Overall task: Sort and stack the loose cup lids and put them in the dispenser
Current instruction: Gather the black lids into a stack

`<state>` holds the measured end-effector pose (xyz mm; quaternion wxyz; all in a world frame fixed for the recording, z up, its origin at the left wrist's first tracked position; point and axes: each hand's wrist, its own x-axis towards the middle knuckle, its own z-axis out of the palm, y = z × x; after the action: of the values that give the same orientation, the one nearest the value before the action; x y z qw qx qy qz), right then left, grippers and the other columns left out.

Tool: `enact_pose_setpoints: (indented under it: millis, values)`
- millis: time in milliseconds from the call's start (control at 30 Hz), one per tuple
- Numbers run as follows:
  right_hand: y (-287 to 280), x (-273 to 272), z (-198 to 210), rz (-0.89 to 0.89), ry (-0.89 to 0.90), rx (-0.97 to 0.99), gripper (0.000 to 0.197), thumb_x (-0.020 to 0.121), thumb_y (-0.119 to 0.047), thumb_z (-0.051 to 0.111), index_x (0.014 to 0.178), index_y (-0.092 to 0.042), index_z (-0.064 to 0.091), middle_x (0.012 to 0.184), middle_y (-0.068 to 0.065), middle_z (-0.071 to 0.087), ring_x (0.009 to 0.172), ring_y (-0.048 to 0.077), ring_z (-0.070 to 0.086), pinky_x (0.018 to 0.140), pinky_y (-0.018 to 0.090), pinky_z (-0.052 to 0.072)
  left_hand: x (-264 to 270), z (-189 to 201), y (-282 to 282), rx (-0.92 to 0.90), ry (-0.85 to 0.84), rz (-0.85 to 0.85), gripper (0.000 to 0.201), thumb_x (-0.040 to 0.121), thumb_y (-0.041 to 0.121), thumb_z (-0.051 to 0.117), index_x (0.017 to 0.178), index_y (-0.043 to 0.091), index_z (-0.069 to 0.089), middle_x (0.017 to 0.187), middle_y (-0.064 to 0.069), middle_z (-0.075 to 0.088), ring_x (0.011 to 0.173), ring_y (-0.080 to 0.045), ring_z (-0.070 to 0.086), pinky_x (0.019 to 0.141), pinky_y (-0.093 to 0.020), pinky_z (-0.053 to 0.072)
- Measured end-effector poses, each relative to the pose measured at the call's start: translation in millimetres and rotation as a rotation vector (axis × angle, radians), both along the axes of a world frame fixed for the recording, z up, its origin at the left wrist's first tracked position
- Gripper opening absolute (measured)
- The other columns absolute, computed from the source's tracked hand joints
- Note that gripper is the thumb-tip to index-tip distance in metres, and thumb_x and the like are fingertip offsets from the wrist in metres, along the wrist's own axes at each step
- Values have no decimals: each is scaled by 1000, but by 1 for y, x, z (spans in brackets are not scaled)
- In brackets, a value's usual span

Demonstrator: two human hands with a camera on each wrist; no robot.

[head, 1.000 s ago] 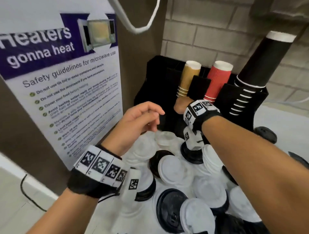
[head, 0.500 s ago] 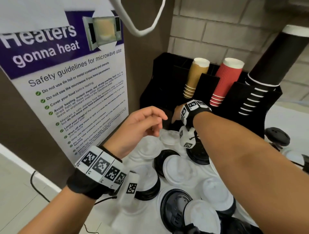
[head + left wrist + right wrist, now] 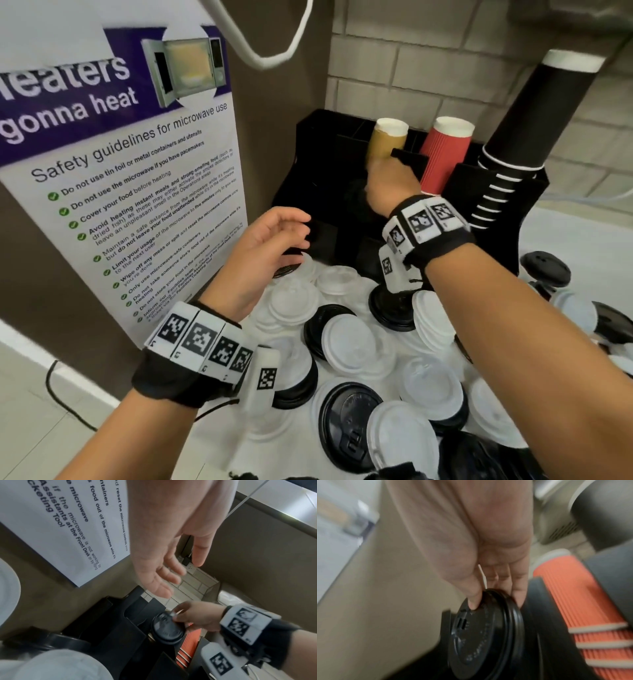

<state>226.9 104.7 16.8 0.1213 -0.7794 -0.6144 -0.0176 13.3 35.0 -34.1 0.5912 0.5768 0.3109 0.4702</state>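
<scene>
- Black plastic lid stack (image 3: 485,639), held on edge, sits at the mouth of a slot in the black dispenser (image 3: 318,164), at the back of the tabletop (image 3: 582,246), just left of the red ribbed cups (image 3: 445,154).
- Right hand (image 3: 390,186) pinches the stack by its rim: the thumb presses the face and the other fingers (image 3: 519,588) curl behind it, closed narrowly on the lids.
- To seat it well, I judge the stack should stay squared up and slide straight down along the slot wall; a tilt could catch the rim on the divider or fan the lids apart.
- Left hand (image 3: 270,246) hovers empty above the pile, fingers loosely spread and slightly curled, touching nothing.
- White lids (image 3: 346,342) and more black lids (image 3: 346,431) lie mixed and overlapping across the tabletop below both wrists, not yet sorted.
- Tan cups (image 3: 388,140) stand behind the right hand; a tall black cup stack (image 3: 541,113) leans at the dispenser's right end.
</scene>
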Motion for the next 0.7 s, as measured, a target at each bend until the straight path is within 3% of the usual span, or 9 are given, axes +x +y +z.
enact_pose_setpoints:
  millis: [100,167,233,267,400,500,600,700]
  values:
    - [-30,9,26,88,206,87,29,96,-14,54,123,-6,54,113,14,60,108,33,57,76,30,40,8,-5,1,-93,-11,88,35,89,11,65,119,26,56,105,7,65,105,-8,62,79,-21,52]
    - [-54,2,34,239,584,56,26,97,-13,53,122,-8,55,101,11,61,102,29,59,78,32,50,15,-4,0,-119,-20,49,68,79,23,77,137,27,41,123,5,61,114,-5,60,86,-23,51]
    - [-74,-12,35,412,1001,-90,24,99,-7,47,122,-8,53,105,15,62,98,24,61,82,34,55,22,-1,-1,-80,-113,1,98,67,30,81,147,30,25,134,7,56,122,-5,56,96,-27,49]
    - [-81,-19,34,484,1106,-162,25,100,-6,44,123,-8,52,108,17,62,98,22,62,83,35,56,25,2,-2,-34,-169,-3,103,64,29,80,148,34,21,137,6,54,126,-8,54,101,-32,47]
    - [-93,-41,24,574,1131,-219,31,102,-9,40,130,-20,45,106,16,64,93,16,65,72,25,56,30,11,-13,131,-269,40,91,68,19,77,142,41,27,147,-5,41,137,-24,43,110,-52,38]
    - [-95,-45,19,634,993,-158,39,98,-15,51,133,-28,44,117,9,62,100,9,64,78,23,55,30,16,-18,96,-354,45,78,71,18,72,139,35,38,142,-23,44,128,-38,50,105,-60,40]
    - [-98,-42,15,753,905,-41,61,84,-16,72,135,-32,42,121,-4,54,110,11,59,92,30,53,27,19,-19,25,-426,44,69,73,18,68,137,28,46,141,-22,48,128,-40,50,105,-63,39]
    - [-99,-47,10,813,886,-12,76,73,-19,82,136,-32,43,122,-9,51,112,7,57,87,27,54,24,19,-19,-17,-435,41,61,77,16,65,136,27,49,139,-19,50,129,-37,50,103,-62,42]
